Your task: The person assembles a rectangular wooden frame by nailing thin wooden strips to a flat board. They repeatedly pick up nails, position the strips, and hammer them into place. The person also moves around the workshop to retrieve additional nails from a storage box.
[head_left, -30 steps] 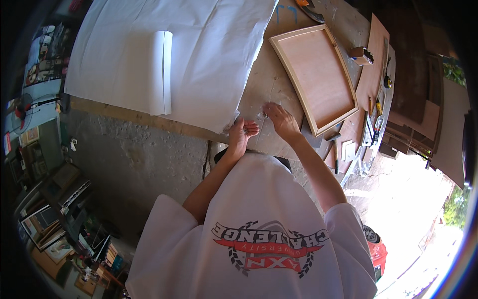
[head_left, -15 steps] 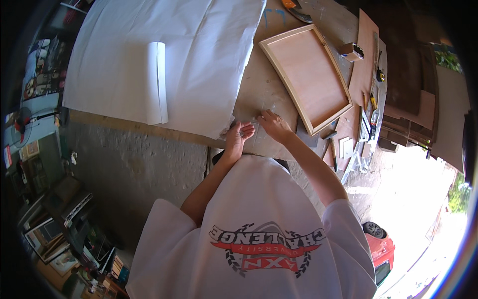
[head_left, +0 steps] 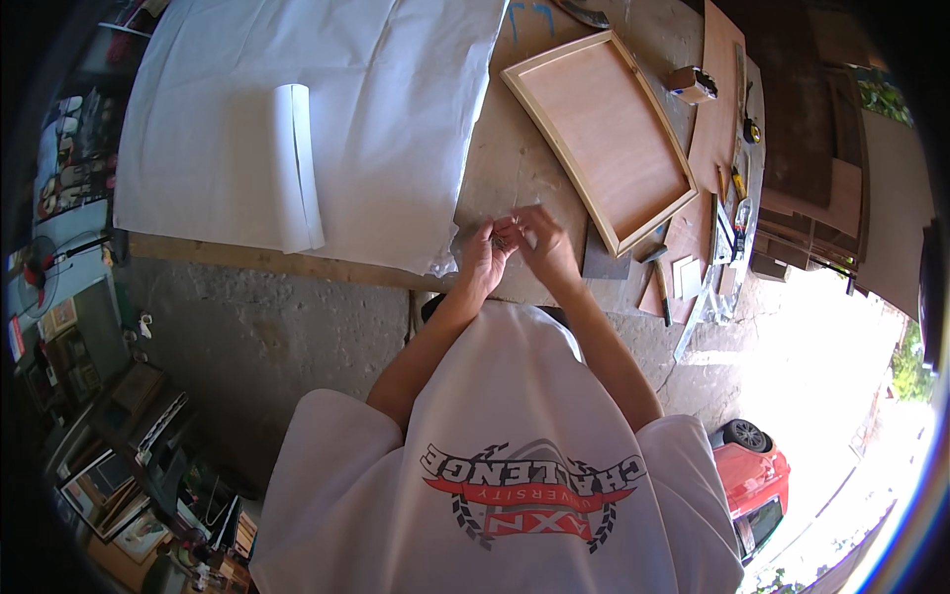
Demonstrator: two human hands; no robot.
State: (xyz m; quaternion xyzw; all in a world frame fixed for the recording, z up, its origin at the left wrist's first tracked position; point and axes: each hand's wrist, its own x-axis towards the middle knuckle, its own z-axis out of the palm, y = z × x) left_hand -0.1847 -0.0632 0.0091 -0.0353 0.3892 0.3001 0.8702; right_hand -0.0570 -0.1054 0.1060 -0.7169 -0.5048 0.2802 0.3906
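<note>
Close together over the table's near edge are my two hands. My left hand (head_left: 483, 259) is turned palm up and cupped around a few small dark metal pieces (head_left: 500, 241), too small to name for sure. Just right of it, my right hand (head_left: 547, 247) has bent fingers near the left fingertips, smeared by motion. Whether it pinches anything is hidden. To the right of the hands lies a shallow wooden frame (head_left: 569, 148) with a plywood panel inside. White sheeting (head_left: 396, 119) covers the left of the table, and a white paper roll (head_left: 297, 168) rests on it.
Right of the frame lie a hammer (head_left: 663, 287), a small open box (head_left: 691, 85), a tape measure (head_left: 752, 131), a yellow-handled tool (head_left: 739, 184) and a metal ruler (head_left: 698, 317). A plywood strip (head_left: 717, 99) runs along there. A fan (head_left: 45, 259) stands at far left.
My right hand has risen off the tabletop and come over to my left hand, which is still cupped. The table things sit slightly further left in view.
</note>
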